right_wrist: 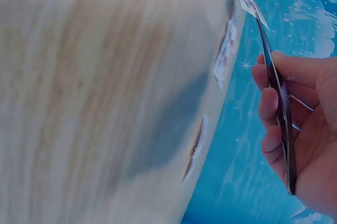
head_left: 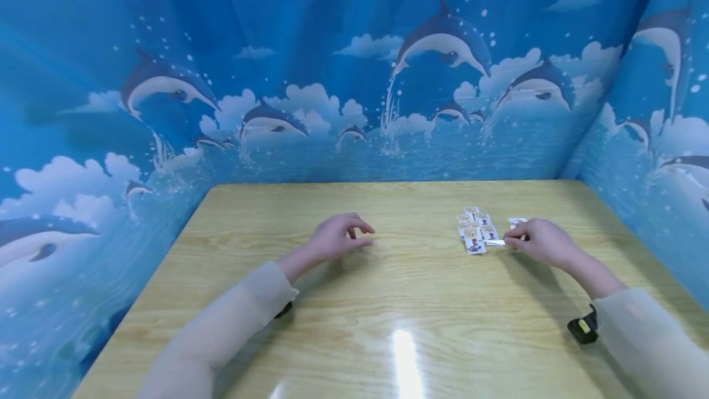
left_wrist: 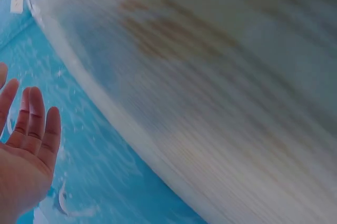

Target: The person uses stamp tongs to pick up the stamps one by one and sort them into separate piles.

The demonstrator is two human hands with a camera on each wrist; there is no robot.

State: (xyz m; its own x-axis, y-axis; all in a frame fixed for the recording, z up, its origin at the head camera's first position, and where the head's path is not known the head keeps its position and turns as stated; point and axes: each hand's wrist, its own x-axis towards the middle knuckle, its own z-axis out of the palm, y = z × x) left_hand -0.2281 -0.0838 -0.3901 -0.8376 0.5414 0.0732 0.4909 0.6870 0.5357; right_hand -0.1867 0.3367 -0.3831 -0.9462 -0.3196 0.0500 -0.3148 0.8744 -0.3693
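Observation:
My right hand (head_left: 545,243) holds slim dark tweezers (right_wrist: 283,113), with thumb and fingers closed around their legs. A small printed paper piece (right_wrist: 249,3) is pinched in the tweezers' tips; in the head view it appears as a thin white sliver (head_left: 495,242). Just left of it lies a loose, overlapping group of small printed paper pieces (head_left: 474,245). Another such piece (head_left: 516,221) lies behind my right hand, partly covered by it. Further left, my left hand (head_left: 339,236) hovers over the table, fingers loosely bent and apart, holding nothing.
The light wood-grain table (head_left: 354,300) reflects a bright strip of light near its front. A blue curtain printed with dolphins (head_left: 310,48) runs behind the table and along its sides. A small black device (head_left: 584,327) is strapped at my right wrist.

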